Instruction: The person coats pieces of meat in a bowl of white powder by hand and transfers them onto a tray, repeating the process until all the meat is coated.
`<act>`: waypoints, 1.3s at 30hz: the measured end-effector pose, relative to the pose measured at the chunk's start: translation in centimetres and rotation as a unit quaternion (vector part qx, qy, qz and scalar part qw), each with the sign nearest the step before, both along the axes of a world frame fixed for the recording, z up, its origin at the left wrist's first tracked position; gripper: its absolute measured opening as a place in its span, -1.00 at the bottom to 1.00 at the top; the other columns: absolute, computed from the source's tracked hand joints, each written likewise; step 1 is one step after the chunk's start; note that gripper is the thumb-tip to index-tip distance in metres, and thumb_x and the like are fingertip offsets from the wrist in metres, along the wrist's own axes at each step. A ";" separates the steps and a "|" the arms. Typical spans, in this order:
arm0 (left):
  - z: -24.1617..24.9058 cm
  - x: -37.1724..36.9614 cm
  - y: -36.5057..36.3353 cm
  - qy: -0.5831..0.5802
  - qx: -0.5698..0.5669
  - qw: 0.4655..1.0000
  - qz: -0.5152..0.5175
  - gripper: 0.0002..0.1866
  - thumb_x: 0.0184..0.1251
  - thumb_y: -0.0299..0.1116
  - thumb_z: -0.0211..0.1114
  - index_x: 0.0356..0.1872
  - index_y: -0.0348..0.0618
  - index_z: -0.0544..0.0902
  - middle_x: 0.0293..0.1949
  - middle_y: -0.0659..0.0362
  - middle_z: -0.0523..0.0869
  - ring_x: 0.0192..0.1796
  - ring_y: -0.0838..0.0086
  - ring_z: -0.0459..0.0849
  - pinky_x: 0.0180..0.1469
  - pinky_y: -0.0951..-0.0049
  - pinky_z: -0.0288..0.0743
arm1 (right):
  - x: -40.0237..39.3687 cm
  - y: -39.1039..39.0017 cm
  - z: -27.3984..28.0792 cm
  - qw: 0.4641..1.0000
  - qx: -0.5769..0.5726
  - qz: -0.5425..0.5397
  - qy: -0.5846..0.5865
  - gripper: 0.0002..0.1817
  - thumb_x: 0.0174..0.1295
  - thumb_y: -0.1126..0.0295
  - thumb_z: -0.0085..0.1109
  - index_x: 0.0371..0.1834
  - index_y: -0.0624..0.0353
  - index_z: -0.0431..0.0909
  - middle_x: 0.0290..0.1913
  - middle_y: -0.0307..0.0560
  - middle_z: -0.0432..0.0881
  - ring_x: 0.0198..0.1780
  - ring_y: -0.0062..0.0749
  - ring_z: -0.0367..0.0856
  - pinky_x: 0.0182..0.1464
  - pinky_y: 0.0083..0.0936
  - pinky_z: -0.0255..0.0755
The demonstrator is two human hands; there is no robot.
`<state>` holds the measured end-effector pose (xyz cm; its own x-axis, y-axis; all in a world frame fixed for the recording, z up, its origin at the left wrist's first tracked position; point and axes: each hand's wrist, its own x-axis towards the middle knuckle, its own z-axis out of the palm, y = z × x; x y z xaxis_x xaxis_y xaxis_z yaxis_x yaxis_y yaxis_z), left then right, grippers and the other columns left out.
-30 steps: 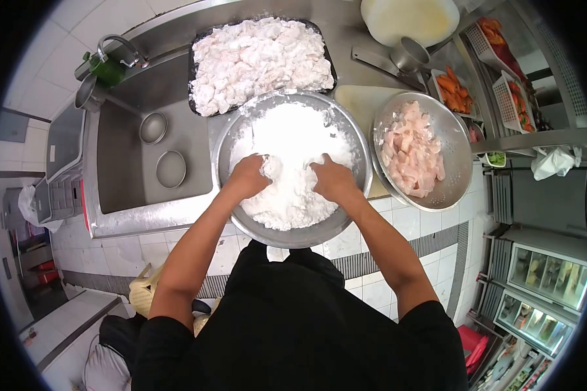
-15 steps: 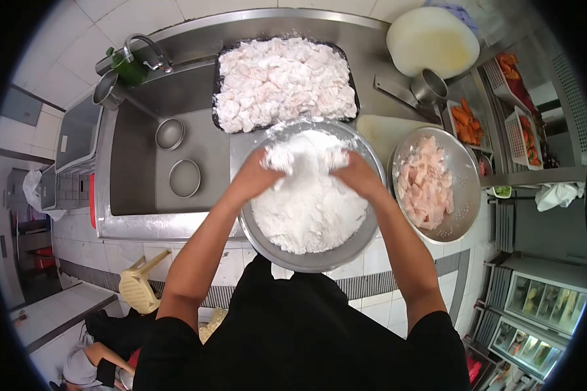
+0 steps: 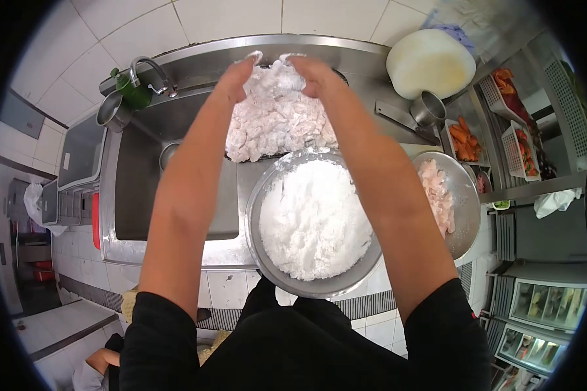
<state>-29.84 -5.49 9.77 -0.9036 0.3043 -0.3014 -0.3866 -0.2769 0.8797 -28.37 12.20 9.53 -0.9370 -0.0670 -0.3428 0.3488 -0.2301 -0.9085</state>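
Note:
My left hand point(image 3: 240, 75) and my right hand point(image 3: 308, 73) are over the far part of a black tray heaped with flour-coated pieces point(image 3: 277, 124). White powder coats the fingers of both. Between them are pale floured pieces, blurred; whether the hands grip any is unclear. Nearer my body stands a metal bowl point(image 3: 254, 238) with white flour point(image 3: 313, 218) inside. To its right, partly behind my right forearm, a perforated metal colander point(image 3: 466, 225) holds raw pale pink meat strips point(image 3: 437, 195).
A sink point(image 3: 134, 189) with a faucet point(image 3: 151, 73) lies left. At the back right are a round white board point(image 3: 430, 63), a metal cup point(image 3: 428, 107) and a cleaver point(image 3: 398, 116). Carrots point(image 3: 463, 140) sit in a right-hand container. Part of another person point(image 3: 101, 362) shows lower left.
Both hands have left the flour bowl and moved forward over the far part of the tray. The view has shifted, and the bowl appears slightly lower in it.

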 end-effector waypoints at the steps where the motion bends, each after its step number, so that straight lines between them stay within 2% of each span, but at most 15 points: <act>1: 0.4 -1.4 -0.4 0.007 -0.097 0.995 0.012 -0.52 0.38 -0.17 0.06 0.12 -0.40 0.40 -0.04 -0.06 0.61 -0.03 0.16 0.64 -0.05 0.17 0.58 | -1.4 1.2 -0.6 1.000 0.006 -0.003 0.011 -0.73 0.32 0.36 -0.04 -0.02 0.29 0.43 -0.16 0.02 0.60 -0.26 -0.27 0.66 -0.20 -0.28 0.65; 4: 3.3 -0.2 -0.2 0.050 -0.330 0.940 0.076 -0.49 0.33 -0.12 0.12 0.09 -0.40 0.42 -0.01 -0.07 0.59 -0.01 0.13 0.63 0.01 0.12 0.53 | 3.2 2.5 3.9 0.997 0.038 -0.049 0.041 -0.70 0.36 0.33 -0.11 0.02 0.29 0.42 -0.12 0.02 0.61 -0.11 -0.26 0.64 -0.12 -0.28 0.64; 7: 0.7 -0.6 0.0 0.032 -0.229 0.972 0.045 -0.50 0.32 -0.12 0.13 0.05 -0.40 0.47 -0.02 -0.04 0.60 0.00 0.18 0.62 0.03 0.18 0.51 | 6.4 6.8 4.1 0.990 -0.078 -0.096 0.063 -0.68 0.39 0.32 -0.17 0.04 0.28 0.43 -0.11 -0.02 0.62 -0.10 -0.28 0.63 -0.10 -0.32 0.62; 10: -1.1 2.3 2.7 0.059 -0.170 0.984 0.008 -0.40 0.31 -0.08 0.13 0.17 -0.43 0.38 0.22 -0.14 0.42 0.27 0.04 0.37 0.19 -0.06 0.28 | 11.3 12.2 3.9 0.984 -0.092 -0.153 0.028 -0.68 0.39 0.33 -0.19 0.04 0.27 0.45 -0.13 -0.04 0.63 -0.18 -0.28 0.64 -0.13 -0.36 0.61; 12: -2.5 5.1 6.3 0.044 -0.016 0.995 -0.092 -0.55 0.33 -0.16 0.12 0.06 -0.34 0.50 0.00 -0.06 0.59 0.03 0.20 0.59 0.02 0.06 0.46 | 16.1 18.5 2.6 0.987 -0.091 -0.128 0.025 -0.69 0.38 0.34 -0.19 0.00 0.26 0.48 -0.17 -0.04 0.64 -0.23 -0.29 0.64 -0.20 -0.37 0.60; 16: 1.6 14.4 15.7 -0.010 -0.075 0.986 -0.152 -0.67 0.34 -0.21 0.12 -0.01 -0.21 0.56 -0.18 0.03 0.66 -0.18 0.31 0.66 -0.15 0.19 0.55 | 27.3 27.9 2.5 0.968 0.050 -0.247 -0.008 -0.72 0.34 0.35 -0.09 -0.01 0.25 0.50 -0.24 -0.03 0.65 -0.29 -0.31 0.65 -0.30 -0.39 0.59; 18: 1.6 18.3 20.2 0.042 0.021 0.940 -0.337 -0.72 0.31 -0.29 0.14 -0.03 -0.17 0.57 -0.20 0.07 0.66 -0.24 0.30 0.66 -0.18 0.16 0.57 | 32.6 31.6 2.1 0.936 0.185 -0.291 -0.069 -0.70 0.24 0.35 0.06 -0.02 0.28 0.50 -0.24 -0.01 0.65 -0.28 -0.32 0.65 -0.32 -0.40 0.57; 21: -1.3 23.9 27.0 0.169 -0.031 0.869 -0.464 -0.55 0.07 -0.37 0.29 0.05 -0.19 0.52 -0.14 0.06 0.66 -0.17 0.31 0.67 -0.13 0.26 0.58 | 39.8 33.1 2.6 0.776 0.604 -0.014 -0.182 -0.50 -0.03 0.26 0.29 -0.01 0.29 0.50 -0.19 0.10 0.65 -0.15 -0.13 0.64 -0.16 -0.31 0.52; 24: -1.9 29.7 30.8 0.425 -0.315 0.624 -0.576 -0.29 -0.19 -0.32 0.40 0.15 -0.20 0.45 -0.07 -0.07 0.64 -0.11 0.14 0.66 -0.04 0.28 0.55 | 44.0 30.0 2.2 0.696 0.636 0.207 -0.262 -0.36 -0.20 0.19 0.38 0.04 0.19 0.50 -0.10 0.18 0.62 -0.03 0.01 0.59 0.02 -0.23 0.44; 28: -7.4 33.9 33.7 0.485 -0.441 0.560 -0.506 -0.29 -0.22 -0.28 0.40 0.12 -0.24 0.46 -0.09 -0.12 0.64 -0.06 0.06 0.63 0.01 0.26 0.50 | 45.6 28.1 -3.5 0.687 0.706 0.098 -0.140 -0.33 -0.20 0.22 0.37 0.09 0.16 0.47 -0.04 0.16 0.61 0.02 -0.03 0.57 0.06 -0.27 0.43; 31: -7.9 32.8 35.7 0.453 -0.424 0.594 -0.513 -0.27 -0.22 -0.31 0.38 0.15 -0.24 0.44 -0.06 -0.13 0.62 -0.02 0.12 0.63 0.01 0.28 0.50 | 43.6 30.1 -7.1 0.778 0.617 0.066 -0.093 -0.27 -0.19 0.26 0.36 0.18 0.12 0.40 0.02 0.18 0.57 0.07 -0.01 0.54 0.10 -0.28 0.39; 33: -6.0 32.1 35.8 0.300 -0.314 0.733 -0.524 -0.30 -0.17 -0.41 0.36 0.17 -0.19 0.42 -0.03 -0.08 0.62 -0.03 0.19 0.64 -0.01 0.31 0.52 | 43.4 30.9 -7.8 0.881 0.469 -0.008 -0.058 -0.22 -0.17 0.30 0.35 0.25 0.09 0.34 0.05 0.10 0.56 0.08 -0.10 0.53 0.10 -0.30 0.38; 34: -6.8 31.8 36.1 0.302 -0.315 0.730 -0.526 -0.30 -0.17 -0.41 0.36 0.17 -0.19 0.42 -0.03 -0.08 0.62 -0.03 0.19 0.64 -0.01 0.31 0.52 | 43.5 31.1 -7.8 0.882 0.468 -0.012 -0.057 -0.22 -0.17 0.30 0.35 0.25 0.09 0.34 0.05 0.10 0.56 0.08 -0.10 0.53 0.10 -0.30 0.38; 36: -10.4 31.2 36.5 0.004 -0.209 0.868 -0.450 -0.35 -0.10 -0.51 0.31 0.18 -0.17 0.43 -0.03 0.02 0.61 -0.04 0.29 0.63 -0.06 0.37 0.55 | 43.6 31.3 -7.2 0.966 0.214 -0.134 -0.052 -0.30 -0.15 0.36 0.30 0.20 0.13 0.41 -0.04 -0.01 0.60 -0.01 -0.21 0.54 -0.03 -0.34 0.42; 39: -10.8 30.7 36.4 0.014 -0.142 0.880 -0.454 -0.45 -0.01 -0.58 0.28 0.13 -0.22 0.46 -0.08 0.10 0.63 -0.09 0.38 0.64 -0.13 0.43 0.58 | 43.9 30.7 -5.0 0.960 0.179 -0.191 -0.096 -0.36 -0.10 0.37 0.28 0.17 0.21 0.42 -0.06 -0.08 0.57 -0.06 -0.33 0.51 -0.08 -0.35 0.41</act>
<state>0.82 30.94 -1.02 -0.3361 0.8198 -0.4636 -0.3127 0.3671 0.8760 15.48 42.94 4.57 -0.7876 0.4227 -0.4483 0.4696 -0.0594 -0.8809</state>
